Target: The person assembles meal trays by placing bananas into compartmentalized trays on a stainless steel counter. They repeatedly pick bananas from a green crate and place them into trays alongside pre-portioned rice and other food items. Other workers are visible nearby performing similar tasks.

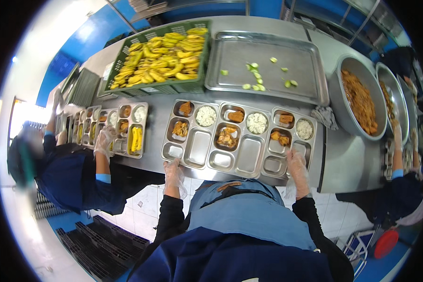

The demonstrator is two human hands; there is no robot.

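Three steel compartment trays stand side by side before me: a left tray (pixel 198 144), a middle tray (pixel 250 152) and a right tray (pixel 273 165). Each holds white rice, an orange-brown piece and a saucy orange-brown portion; their near compartments are bare. My left hand (pixel 175 177), in a clear plastic glove, grips the near edge of the left tray, its fingertips partly hidden. Across the row, my gloved right hand (pixel 297 168) is closed on the near right part of the right tray, fingers over its rim.
Behind the trays are a green crate (pixel 167 88) of bananas and a large metal tray (pixel 249 51) with green slices. A grey cloth (pixel 325 116) lies beside a basin (pixel 337 91) of orange-brown food. Co-workers stand left and right; filled trays (pixel 122 142) sit left.
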